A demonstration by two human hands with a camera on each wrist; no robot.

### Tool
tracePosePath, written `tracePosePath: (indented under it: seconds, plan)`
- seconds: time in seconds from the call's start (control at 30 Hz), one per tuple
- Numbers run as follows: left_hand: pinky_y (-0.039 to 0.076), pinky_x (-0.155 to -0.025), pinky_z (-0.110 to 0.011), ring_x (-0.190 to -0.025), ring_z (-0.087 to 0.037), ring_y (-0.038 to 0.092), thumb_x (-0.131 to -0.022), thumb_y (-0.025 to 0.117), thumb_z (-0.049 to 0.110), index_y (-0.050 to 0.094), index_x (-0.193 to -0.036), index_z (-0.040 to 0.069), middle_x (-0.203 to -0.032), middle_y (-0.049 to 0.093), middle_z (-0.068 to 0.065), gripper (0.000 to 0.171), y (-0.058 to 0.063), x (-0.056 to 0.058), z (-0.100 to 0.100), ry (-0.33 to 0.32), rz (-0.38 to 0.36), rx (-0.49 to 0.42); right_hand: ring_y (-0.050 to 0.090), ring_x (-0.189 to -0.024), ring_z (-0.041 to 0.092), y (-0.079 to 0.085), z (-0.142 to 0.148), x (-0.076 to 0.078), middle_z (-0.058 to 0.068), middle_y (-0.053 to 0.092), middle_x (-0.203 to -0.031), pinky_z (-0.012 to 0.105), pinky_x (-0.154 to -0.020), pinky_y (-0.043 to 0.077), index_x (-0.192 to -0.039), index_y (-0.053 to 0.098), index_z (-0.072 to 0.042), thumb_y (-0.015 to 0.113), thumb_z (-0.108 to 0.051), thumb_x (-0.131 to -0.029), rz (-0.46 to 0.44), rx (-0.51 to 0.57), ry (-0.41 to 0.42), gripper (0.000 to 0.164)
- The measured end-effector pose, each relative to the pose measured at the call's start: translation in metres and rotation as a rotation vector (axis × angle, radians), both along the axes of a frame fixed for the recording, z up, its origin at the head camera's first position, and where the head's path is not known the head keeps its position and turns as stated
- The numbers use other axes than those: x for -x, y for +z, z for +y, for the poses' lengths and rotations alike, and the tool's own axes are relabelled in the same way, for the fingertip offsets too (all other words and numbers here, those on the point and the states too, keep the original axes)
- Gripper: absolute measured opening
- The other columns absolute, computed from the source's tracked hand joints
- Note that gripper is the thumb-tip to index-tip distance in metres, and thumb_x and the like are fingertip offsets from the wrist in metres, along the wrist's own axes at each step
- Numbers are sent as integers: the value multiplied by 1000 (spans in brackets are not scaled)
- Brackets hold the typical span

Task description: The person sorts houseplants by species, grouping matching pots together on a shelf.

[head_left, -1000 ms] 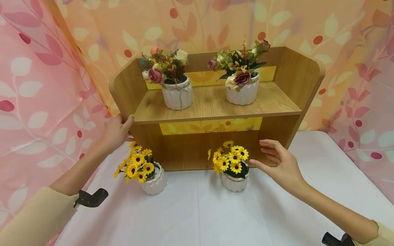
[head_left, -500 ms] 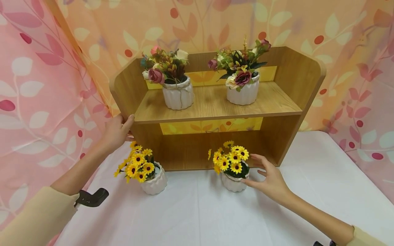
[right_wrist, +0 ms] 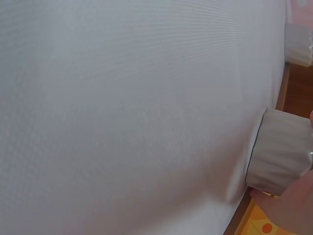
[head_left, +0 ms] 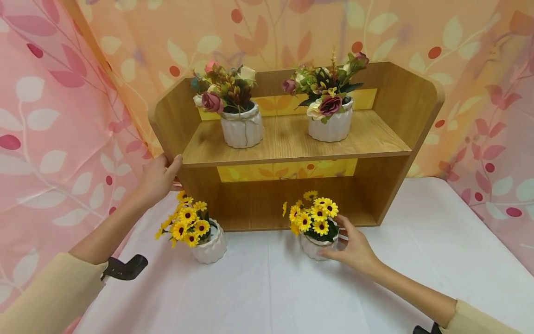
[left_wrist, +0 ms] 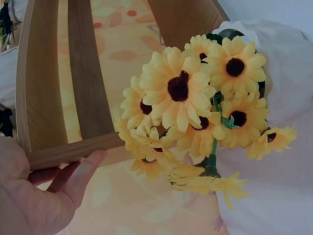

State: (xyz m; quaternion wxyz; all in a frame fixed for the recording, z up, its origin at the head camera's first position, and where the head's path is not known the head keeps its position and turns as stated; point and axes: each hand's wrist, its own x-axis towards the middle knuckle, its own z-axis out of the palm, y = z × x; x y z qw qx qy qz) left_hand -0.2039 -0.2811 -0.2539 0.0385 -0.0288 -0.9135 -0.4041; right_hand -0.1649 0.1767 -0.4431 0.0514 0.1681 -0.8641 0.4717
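Observation:
My left hand (head_left: 157,181) grips the left side panel of a two-tier wooden shelf (head_left: 292,159), thumb on the near edge and fingers behind. In the left wrist view, the thumb (left_wrist: 88,174) presses the panel's edge. At the front right of the shelf, a white ribbed pot (head_left: 314,249) of yellow daisy-like flowers (head_left: 310,215) stands on the table. My right hand (head_left: 352,248) holds this pot from the right, thumb across its front and fingers round its side, partly hidden. A matching flower pot (head_left: 210,248) stands at the left, just below my left hand.
Two white pots of mixed roses, one left (head_left: 242,127) and one right (head_left: 331,125), stand on the upper tier. A white cloth (head_left: 258,287) covers the table. Patterned curtains (head_left: 62,116) hang behind and at the sides.
My right hand has moved left from beside the right yellow-flower pot, and its thumb and fingers have closed round it. My left hand has stayed on the shelf's panel.

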Motion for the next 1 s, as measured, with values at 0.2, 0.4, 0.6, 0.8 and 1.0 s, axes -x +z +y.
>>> tracePosePath:
  seconds: [0.2,0.4,0.6,0.8,1.0]
  plan:
    - [61,-87,-47,-128,-54,61,-114,33,48,23,-161,-10,-153,46,-36,75,0,0,0,0,-6,1,59,-129,51,-8,-2,2,32,55,-145,64,-105,54,-149,37,4,100,-21,-71,-26,15,16,103]
    - [61,-87,-47,-128,-54,61,-114,33,48,23,-161,-10,-153,46,-36,75,0,0,0,3,-2,6,59,-130,50,-12,-5,4,32,58,-142,65,-105,53,-148,38,3,100,-19,-69,-20,30,0,103]
    - [61,-88,-47,-129,-54,60,-114,33,48,22,-161,-10,-154,46,-36,75,0,-1,1,1,-5,-3,65,-121,45,-13,-6,4,27,62,-137,60,-102,57,-145,42,0,102,-20,-67,-21,26,-41,100]
    - [61,-87,-48,-129,-55,60,-114,33,47,22,-162,-9,-154,46,-36,74,0,-1,1,4,-4,-5,69,-114,44,-13,-8,4,27,64,-134,56,-97,60,-146,45,-2,102,-22,-66,-6,14,-80,100]
    - [61,-88,-48,-129,-55,60,-114,33,47,21,-162,-10,-154,45,-37,75,2,-2,2,5,-9,-3,69,-113,42,-6,-14,5,25,65,-133,50,-94,61,-148,46,-6,101,-21,-67,-30,26,-105,99]
